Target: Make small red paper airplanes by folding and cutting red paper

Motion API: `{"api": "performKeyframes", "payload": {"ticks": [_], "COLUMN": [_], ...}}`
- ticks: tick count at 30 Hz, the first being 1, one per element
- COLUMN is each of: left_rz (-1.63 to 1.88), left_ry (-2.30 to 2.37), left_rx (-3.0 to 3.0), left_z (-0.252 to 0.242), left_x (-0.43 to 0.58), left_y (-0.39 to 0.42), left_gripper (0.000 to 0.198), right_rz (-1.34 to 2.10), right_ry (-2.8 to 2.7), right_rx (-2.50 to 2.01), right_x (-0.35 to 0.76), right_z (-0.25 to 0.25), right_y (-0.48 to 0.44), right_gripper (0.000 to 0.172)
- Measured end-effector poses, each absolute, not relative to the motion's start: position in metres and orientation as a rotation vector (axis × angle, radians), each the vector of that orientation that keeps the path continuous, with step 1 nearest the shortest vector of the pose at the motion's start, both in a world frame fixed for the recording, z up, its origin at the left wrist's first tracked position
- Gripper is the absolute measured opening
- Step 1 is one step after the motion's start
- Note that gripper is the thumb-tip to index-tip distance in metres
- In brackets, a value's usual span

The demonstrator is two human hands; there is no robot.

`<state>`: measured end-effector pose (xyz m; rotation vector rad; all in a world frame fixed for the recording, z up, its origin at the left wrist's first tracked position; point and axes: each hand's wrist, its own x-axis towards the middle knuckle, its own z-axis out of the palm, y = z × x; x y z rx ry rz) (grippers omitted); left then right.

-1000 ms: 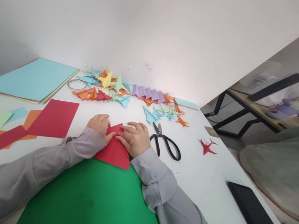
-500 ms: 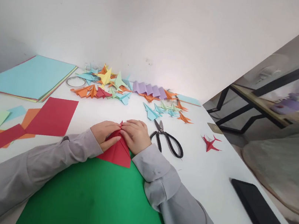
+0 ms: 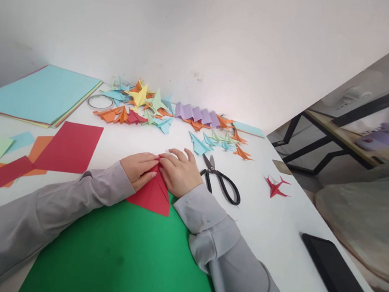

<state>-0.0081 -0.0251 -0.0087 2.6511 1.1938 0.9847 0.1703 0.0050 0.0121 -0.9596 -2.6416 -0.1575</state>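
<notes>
A red sheet of paper [image 3: 153, 196], folded to a point at its far end, lies on the green sheet [image 3: 126, 258]. My left hand [image 3: 139, 169] grips its left side near the tip, thumb on top. From the right, my right hand [image 3: 181, 174] pinches the same tip with thumb and forefinger, its other fingers raised and apart. Part of the folded edge is hidden under both hands. Black-handled scissors [image 3: 223, 182] rest slightly open just right of my right hand.
Folded paper figures [image 3: 139, 96] lie along the wall beside a pleated purple strip [image 3: 197, 114]. At left are a stack of coloured sheets [image 3: 37, 93] and red paper pieces [image 3: 70, 147]. A red paper figure [image 3: 276, 186] and a long black object [image 3: 345, 285] lie at right.
My right hand's outer fingers have lifted and spread, while its thumb and forefinger stay at the paper's tip. My left hand stays on the paper, its thumb drawn a little nearer the tip.
</notes>
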Motion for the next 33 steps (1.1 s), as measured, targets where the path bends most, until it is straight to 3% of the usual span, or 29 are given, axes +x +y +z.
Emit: {"api": "performKeyframes", "payload": {"ticks": [15,33], "left_rz": [0.865,0.799], "left_ry": [1.12,0.909], "left_rx": [2.693,2.72], "left_z": [-0.014,-0.015], "left_x": [-0.016,-0.025], "left_y": [-0.023,-0.013], "left_gripper": [0.031,0.042], "right_rz": [-0.238,-0.292], "right_ry": [-2.669,-2.665], "right_rx": [-1.082,-1.153], "right_x": [0.175,0.174], "right_z": [0.012,0.015], "right_y": [0.003,0.0], "right_gripper": [0.038,0.041]}}
